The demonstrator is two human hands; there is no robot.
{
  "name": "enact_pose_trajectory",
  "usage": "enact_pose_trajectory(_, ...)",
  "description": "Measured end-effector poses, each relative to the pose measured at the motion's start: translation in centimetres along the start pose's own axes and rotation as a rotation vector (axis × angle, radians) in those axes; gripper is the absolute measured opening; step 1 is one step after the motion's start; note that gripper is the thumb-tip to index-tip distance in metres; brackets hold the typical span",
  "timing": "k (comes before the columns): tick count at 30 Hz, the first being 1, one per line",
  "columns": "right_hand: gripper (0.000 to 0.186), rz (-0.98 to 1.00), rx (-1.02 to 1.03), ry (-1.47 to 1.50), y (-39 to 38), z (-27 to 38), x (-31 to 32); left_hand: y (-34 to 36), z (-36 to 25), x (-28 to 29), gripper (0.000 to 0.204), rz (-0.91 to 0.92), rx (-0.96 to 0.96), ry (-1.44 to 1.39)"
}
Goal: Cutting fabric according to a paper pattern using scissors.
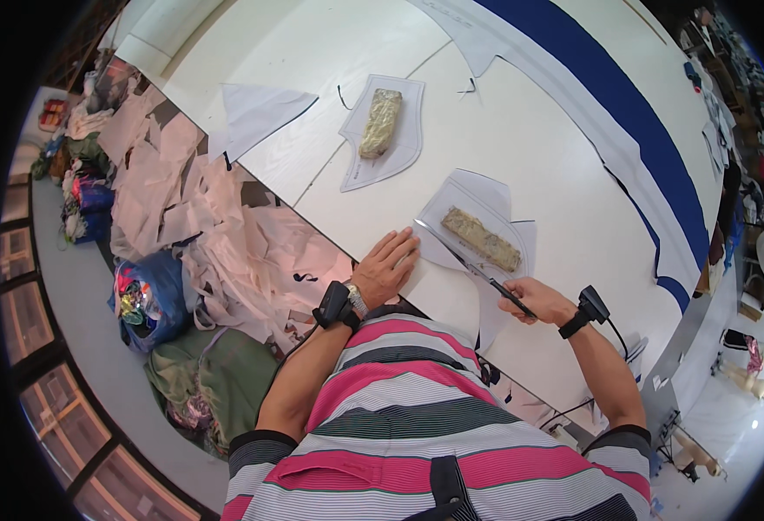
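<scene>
My left hand (385, 266) lies flat on the white table (278, 48), fingers stretched out and empty, just left of a stacked paper pattern and fabric piece (477, 193). A wrapped oblong block (480, 238) rests on that stack as a weight. My right hand (538, 300) grips dark-handled scissors (454, 249), whose long blades lie along the lower-left edge of the stack. Farther up, a second wrapped block (380, 122) sits on another paper pattern piece (354, 177).
A triangular piece (260, 111) lies upper left. A long white-and-navy strip (634, 130) runs down the right side. Pale scraps (161, 174) are heaped beside the table's left edge, with a blue bag (148, 313) and green bundle (200, 378).
</scene>
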State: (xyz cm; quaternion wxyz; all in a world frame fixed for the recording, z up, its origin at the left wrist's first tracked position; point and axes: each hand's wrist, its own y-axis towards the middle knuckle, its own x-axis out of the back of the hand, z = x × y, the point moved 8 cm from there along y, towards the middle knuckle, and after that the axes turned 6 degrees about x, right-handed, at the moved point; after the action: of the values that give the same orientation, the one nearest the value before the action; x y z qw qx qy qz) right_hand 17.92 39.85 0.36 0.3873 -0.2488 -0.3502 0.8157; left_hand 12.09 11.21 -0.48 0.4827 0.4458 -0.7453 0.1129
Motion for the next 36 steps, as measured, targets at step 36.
enact_pose_trajectory(36,0.038,-0.365,0.369,0.769,-10.0,-18.7,-16.5,6.5,-2.3,0.0,0.025,0.278,-0.292,0.209)
